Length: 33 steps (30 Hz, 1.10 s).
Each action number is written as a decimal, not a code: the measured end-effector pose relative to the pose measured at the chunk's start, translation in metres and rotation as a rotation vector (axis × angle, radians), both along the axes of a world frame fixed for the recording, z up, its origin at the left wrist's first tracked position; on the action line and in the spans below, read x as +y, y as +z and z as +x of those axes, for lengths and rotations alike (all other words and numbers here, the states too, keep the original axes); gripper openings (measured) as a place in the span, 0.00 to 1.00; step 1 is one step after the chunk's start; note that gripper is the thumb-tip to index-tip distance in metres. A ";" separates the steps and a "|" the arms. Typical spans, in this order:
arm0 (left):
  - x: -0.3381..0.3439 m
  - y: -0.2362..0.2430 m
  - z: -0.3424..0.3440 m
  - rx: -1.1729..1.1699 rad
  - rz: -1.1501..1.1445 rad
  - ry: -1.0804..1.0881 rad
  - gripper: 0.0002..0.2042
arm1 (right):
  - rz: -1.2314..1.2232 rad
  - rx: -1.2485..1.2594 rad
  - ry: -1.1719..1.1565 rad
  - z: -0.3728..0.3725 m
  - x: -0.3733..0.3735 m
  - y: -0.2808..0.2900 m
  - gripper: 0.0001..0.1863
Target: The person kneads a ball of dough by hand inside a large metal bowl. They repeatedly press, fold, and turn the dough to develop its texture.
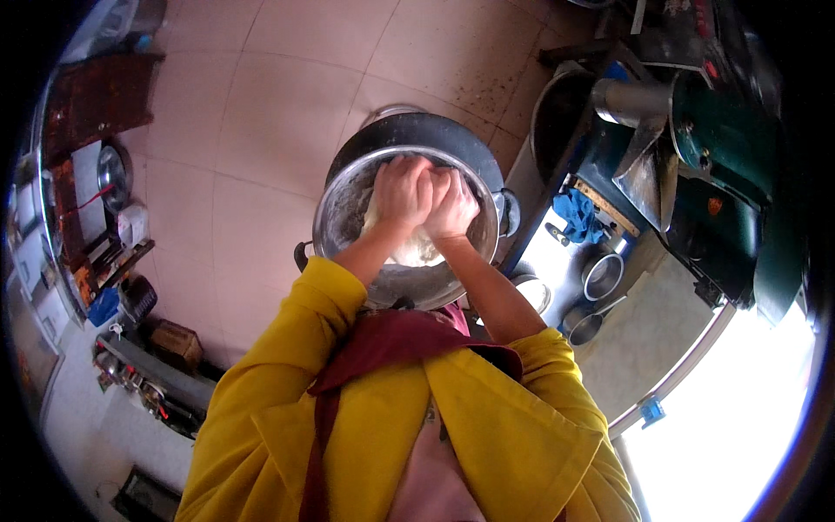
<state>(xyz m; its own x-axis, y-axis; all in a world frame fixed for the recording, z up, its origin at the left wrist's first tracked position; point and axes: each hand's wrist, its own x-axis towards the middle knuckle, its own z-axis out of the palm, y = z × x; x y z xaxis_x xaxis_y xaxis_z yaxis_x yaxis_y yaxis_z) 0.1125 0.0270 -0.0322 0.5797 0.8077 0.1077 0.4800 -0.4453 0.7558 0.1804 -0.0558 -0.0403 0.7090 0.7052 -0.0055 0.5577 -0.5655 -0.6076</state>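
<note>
Pale dough (pixel 416 250) lies directly under both hands, inside one steel bowl (pixel 344 204) that rests on one black pot (pixel 417 130) on the tiled floor (pixel 261 104); it spreads roughly left to right, with no clear long axis. The left hand (pixel 402 193) and right hand (pixel 452 204) are clenched into fists, side by side and touching, pressed knuckles-down into the dough, neither one clearly nearer. Two hands, one lump of dough, one bowl, one pot.
</note>
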 end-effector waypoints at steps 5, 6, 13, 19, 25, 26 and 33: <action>0.003 -0.004 0.006 0.049 0.018 0.019 0.09 | -0.037 -0.076 -0.024 0.007 0.007 -0.008 0.16; 0.001 -0.003 0.007 0.042 -0.012 0.048 0.09 | -0.123 -0.063 -0.006 0.008 0.005 -0.011 0.17; 0.011 0.060 -0.024 0.348 -0.603 -0.198 0.31 | -0.213 0.508 -0.121 0.002 -0.006 0.065 0.23; -0.075 0.060 -0.083 0.170 0.082 -0.040 0.07 | 0.007 -0.034 -0.053 -0.066 -0.057 0.071 0.08; -0.065 0.032 -0.090 -0.032 0.046 -0.083 0.09 | 0.213 -0.189 0.037 -0.074 -0.062 0.034 0.07; -0.058 0.025 -0.087 -0.083 0.079 -0.134 0.09 | 0.211 -0.203 0.048 -0.069 -0.057 0.031 0.08; -0.018 0.006 -0.053 0.038 0.157 -0.250 0.08 | 0.145 -0.128 0.073 -0.035 -0.027 0.013 0.07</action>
